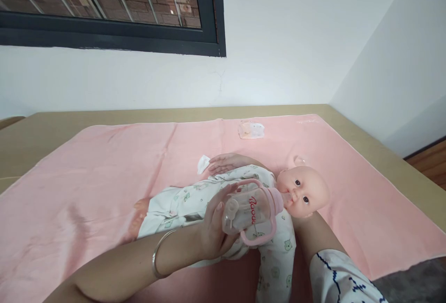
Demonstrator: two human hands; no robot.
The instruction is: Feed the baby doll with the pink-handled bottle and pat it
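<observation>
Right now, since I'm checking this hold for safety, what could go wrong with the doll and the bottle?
The doll's head lies over the right arm with no hand on it, so it might roll if that arm shifts. The left hand grips the bottle near its base, so a small tilt could pull the teat off the mouth. The right hand might brush the white scrap near its fingertips.

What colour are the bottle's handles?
The handles are pink, seen best in the head view.

1 dark-framed window [108,3] sits in the white wall [278,38] behind the table [104,118].
</observation>
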